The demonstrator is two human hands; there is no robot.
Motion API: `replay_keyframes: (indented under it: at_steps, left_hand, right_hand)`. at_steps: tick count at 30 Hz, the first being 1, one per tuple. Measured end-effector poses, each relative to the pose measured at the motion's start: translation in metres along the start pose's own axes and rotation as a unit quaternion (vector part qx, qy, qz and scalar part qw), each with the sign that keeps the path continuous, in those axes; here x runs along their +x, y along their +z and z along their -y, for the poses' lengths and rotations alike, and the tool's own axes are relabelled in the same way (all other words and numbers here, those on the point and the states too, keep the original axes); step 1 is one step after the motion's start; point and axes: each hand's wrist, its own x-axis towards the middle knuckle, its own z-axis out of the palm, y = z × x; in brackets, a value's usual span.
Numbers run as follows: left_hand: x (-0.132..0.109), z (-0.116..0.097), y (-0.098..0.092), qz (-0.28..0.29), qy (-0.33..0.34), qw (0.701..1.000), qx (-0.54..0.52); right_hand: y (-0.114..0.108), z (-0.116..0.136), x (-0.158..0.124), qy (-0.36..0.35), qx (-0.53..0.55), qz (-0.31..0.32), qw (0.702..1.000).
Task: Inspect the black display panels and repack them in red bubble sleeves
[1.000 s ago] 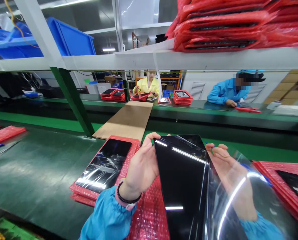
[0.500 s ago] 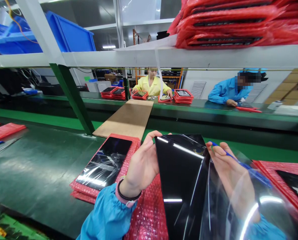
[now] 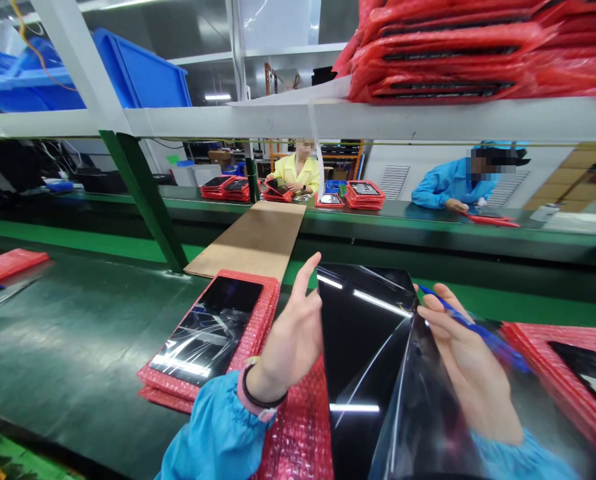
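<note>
A glossy black screen panel (image 3: 363,360) is held up in front of me, tilted, with light streaks on its face. My left hand (image 3: 295,337) grips its left edge, index finger raised and the other fingers partly hidden behind the panel. At the upper right edge, my right hand (image 3: 471,363) is closed, fingertips against the panel's edge, with a slim blue pen-like tool (image 3: 478,330) held along the fingers. A clear film (image 3: 423,407) hangs bent along the panel's right side. Beneath lies red bubble wrap (image 3: 298,433).
Another black screen (image 3: 211,327) rests on red bubble pouches to the left. More red pouches (image 3: 523,340) lie at right. A slanted green post (image 3: 143,193) and brown board (image 3: 253,237) stand ahead. Red packs (image 3: 443,60) fill the shelf above. Two people work across the line.
My left index finger has lifted off the panel's top corner. The film, spread out to the right before, now lies closer to the panel. The person in yellow has drawn one hand inward.
</note>
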Motion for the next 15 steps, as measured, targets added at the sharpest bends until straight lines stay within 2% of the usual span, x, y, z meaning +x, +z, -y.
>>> replay_keyframes:
  at_steps: [2,5,7,11,15]
  left_hand:
    - [-0.006,0.005,0.001,0.061,0.025,0.997,0.051]
    - [-0.015,0.004,0.002,0.205,-0.036,0.974,0.095]
    - [-0.018,0.001,0.003,0.258,-0.074,0.957,0.111]
    - [-0.019,0.000,0.001,0.308,-0.084,0.939,0.131]
    - [-0.019,0.002,-0.004,0.285,-0.090,0.945,0.133]
  right_hand:
    - [-0.001,0.004,0.002,0.006,0.014,-0.021,1.000]
    - [-0.006,0.014,0.004,-0.008,0.043,-0.026,0.999]
    - [-0.010,0.020,0.005,-0.028,0.058,-0.015,0.998]
    - [-0.012,0.025,0.005,-0.031,0.089,0.005,0.995]
    - [-0.008,0.024,0.002,-0.015,0.116,0.001,0.993]
